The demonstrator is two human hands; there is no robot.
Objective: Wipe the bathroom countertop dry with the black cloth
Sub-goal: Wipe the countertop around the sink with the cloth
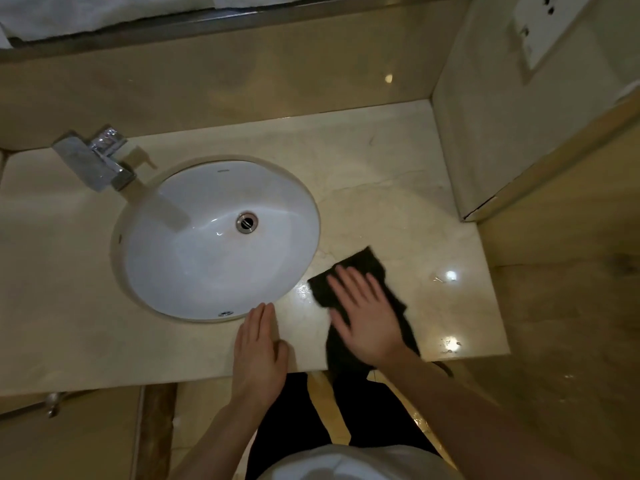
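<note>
Black cloth (360,271) under flat right hand (367,320) — beside sink (214,188).

The right hand (365,317) lies flat over the middle of the black cloth (363,268), hiding that part, and the cloth's near end drops past the desk (381,188) edge out of sight. The desk's left side is cut by the picture's edge, as are the white towels (69,15) at the top. The small marking on the sink (221,237) rim is too small to read.
</note>
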